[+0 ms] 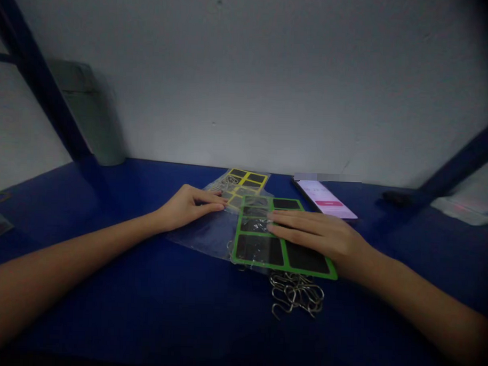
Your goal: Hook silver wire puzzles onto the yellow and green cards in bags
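A green-bordered sheet with black rectangular panels lies partly inside or under a clear plastic bag; which one I cannot tell. My right hand rests on the sheet's right side, fingers stretched out flat. My left hand lies at the bag's far left edge, its fingers extended and the thumb apart from them. Just beyond its fingertips is a yellow-bordered sheet with dark panels, in clear plastic with metal hooks. A pile of silver S-shaped metal hooks sits at the green sheet's near edge, partly covered by it.
A phone with a lit screen lies behind my right hand. On the blue tabletop are a small dark object and white plastic at right. A grey-green cylinder stands back left, beside a blue post.
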The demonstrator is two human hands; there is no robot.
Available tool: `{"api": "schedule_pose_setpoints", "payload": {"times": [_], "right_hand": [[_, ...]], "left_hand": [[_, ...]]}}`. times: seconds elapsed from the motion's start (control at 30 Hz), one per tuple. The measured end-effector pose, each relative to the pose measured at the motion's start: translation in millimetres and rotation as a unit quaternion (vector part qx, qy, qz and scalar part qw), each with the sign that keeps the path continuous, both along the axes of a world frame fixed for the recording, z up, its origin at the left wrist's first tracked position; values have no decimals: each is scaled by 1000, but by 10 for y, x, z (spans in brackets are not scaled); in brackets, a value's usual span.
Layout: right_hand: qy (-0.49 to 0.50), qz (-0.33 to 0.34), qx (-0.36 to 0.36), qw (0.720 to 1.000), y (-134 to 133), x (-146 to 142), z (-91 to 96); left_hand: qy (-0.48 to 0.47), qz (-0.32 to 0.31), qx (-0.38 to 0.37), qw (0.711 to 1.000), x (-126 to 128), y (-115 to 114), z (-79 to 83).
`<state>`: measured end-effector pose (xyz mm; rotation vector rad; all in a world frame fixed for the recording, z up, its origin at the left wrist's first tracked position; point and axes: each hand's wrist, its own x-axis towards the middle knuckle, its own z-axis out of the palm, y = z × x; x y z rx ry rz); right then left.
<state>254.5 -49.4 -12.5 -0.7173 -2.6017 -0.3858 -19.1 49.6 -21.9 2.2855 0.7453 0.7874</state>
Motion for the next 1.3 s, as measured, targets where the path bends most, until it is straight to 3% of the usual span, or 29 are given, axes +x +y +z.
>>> {"api": "schedule_pose_setpoints", "payload": {"times": [0.3,0.6,0.77,0.9,1.1,1.3], "right_hand": [[-15,-45,18,999,18,-63,-47],[82,21,-10,996,31,-39,-111],[48,45,-51,997,8,-146,-129],[17,25,-91,995,27,-150,-83],[37,-25,47,998,62,-33,-87],[60,-5,35,998,15,-132,-95]], "left_hand": [[9,-5,30,999,76,-70,17],[-5,29,20,999,53,-85,27],[1,-17,14,1000,81,-133,61],[-4,-1,29,1000,89,-134,49],[-8,13,42,999,101,-139,31],[-16,-7,44,999,135,-185,42]]}}
